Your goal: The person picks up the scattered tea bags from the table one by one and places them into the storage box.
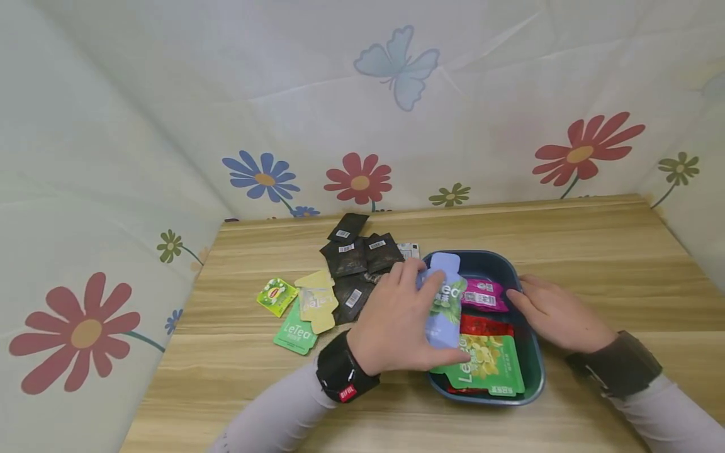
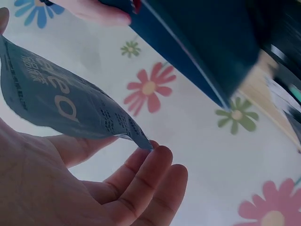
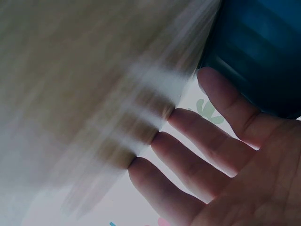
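Observation:
My left hand (image 1: 396,324) holds a light-blue LeTea tea packet (image 1: 444,322) by its edges, over the left side of a dark-blue plastic bin (image 1: 491,267). In the left wrist view the packet (image 2: 61,96) spans from thumb to fingertips, slightly bowed. Beside the bin's right wall rests my right hand (image 1: 566,318); the right wrist view shows its fingers (image 3: 197,165) extended on the tabletop, the thumb at the bin's side. Inside the bin lie a green LeTea packet (image 1: 493,365), a red packet (image 1: 484,326) and a magenta packet (image 1: 484,296).
Several black sachets (image 1: 345,257) lie piled left of the bin. Nearby are a pale-yellow LeTea packet (image 1: 317,302), a green LeTea packet (image 1: 296,332) and a yellow-green Lipton sachet (image 1: 277,297). A flower-printed cloth (image 1: 481,126) hangs behind the wooden table (image 1: 612,251).

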A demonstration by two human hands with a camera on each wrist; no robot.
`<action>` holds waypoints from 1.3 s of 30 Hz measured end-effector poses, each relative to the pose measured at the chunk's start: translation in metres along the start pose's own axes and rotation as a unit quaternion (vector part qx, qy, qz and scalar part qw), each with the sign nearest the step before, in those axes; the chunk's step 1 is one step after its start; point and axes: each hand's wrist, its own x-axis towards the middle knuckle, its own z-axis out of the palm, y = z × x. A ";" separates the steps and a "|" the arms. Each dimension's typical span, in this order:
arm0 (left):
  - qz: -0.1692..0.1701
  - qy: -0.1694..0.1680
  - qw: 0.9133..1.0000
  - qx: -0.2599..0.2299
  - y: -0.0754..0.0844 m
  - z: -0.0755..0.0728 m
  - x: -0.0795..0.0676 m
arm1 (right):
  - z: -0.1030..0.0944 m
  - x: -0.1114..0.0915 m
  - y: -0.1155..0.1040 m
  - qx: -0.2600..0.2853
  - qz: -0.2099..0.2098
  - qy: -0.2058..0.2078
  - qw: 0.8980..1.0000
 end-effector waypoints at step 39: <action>-0.177 -0.109 0.978 0.006 -0.116 0.011 -0.072 | 0.002 0.001 0.002 0.004 0.003 0.000 1.000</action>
